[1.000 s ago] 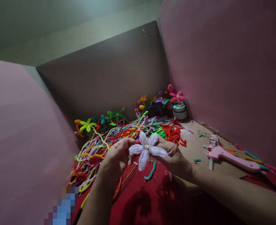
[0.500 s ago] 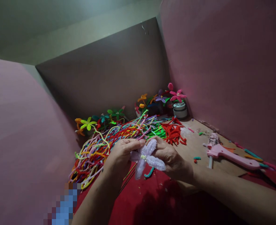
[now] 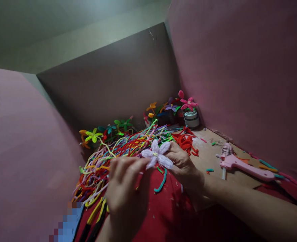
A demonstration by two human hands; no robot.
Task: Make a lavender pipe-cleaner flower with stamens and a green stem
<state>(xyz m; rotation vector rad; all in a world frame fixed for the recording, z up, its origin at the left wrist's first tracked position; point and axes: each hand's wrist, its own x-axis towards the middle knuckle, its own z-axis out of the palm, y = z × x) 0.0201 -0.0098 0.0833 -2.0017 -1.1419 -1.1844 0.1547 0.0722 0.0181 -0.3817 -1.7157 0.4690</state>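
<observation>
Currently in my head view, the following items, on and above a red work surface [image 3: 161, 210]:

Item: one pale lilac five-petalled fuzzy flower [image 3: 155, 155], yellowish centre, raised above the middle of the surface, its face towards me.

Item: my right hand [image 3: 185, 164], fingers closed on the flower from behind its right side.

Item: my left hand [image 3: 127, 191], motion-blurred, fingers bent, nearer to me, fingertips at the lower left petal; whether they touch or grip it, I cannot tell. The hands are apart.

Item: one curved teal stem [image 3: 161, 184], below the flower.

Item: one heap of multicoloured fuzzy stems [image 3: 123, 148], spread from the left edge towards the far edge.

Item: one cluster of red pieces [image 3: 186, 143], at the heap's right end.

Item: one pink glue gun [image 3: 249, 169], lying on a tan board [image 3: 206, 144] towards the right edge.

Item: one lidded pale pot [image 3: 192, 120], far right corner, a bright pink flower [image 3: 189, 103] just above it.

Item: one yellow-green flower [image 3: 94, 135], far left corner.
</observation>
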